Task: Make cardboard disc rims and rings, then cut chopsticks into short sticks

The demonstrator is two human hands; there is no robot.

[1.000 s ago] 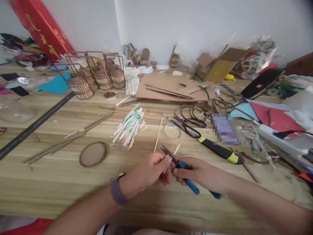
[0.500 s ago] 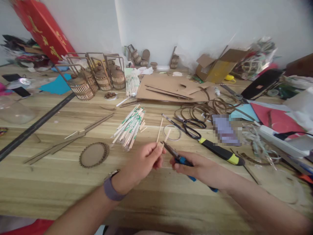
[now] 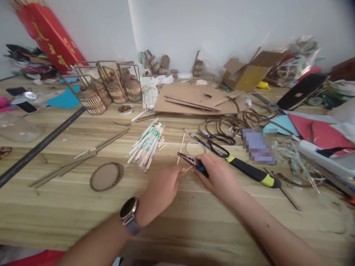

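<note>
My left hand [image 3: 163,186] is closed, pinching a short pale wooden stick [image 3: 188,169] by its left end. In my right hand [image 3: 219,173] is a pair of pliers [image 3: 190,159] with blue handles; the jaws point left, just above my left fingertips. Whether the jaws touch the stick I cannot tell. Another thin stick [image 3: 181,146] lies on the table right behind the hands, beside a pale ring [image 3: 191,144]. A pile of paper-wrapped wooden chopsticks [image 3: 148,144] with green print lies to the left, a few short cut pieces [image 3: 161,144] at its side.
A round scallop-edged disc [image 3: 105,177] and brown strips [image 3: 69,164] lie left. Black-handled scissors [image 3: 220,146] and a black-and-yellow handled tool [image 3: 249,170] lie right. Behind are cardboard [image 3: 177,98], coiled brown strips [image 3: 222,125] and small lidded baskets [image 3: 93,99] with tall handles.
My right hand has turned over and moved up, swinging the pliers' jaws leftward over my left fingers. The left hand has rolled, turning its back and the watch face up; the stick tilts lower.
</note>
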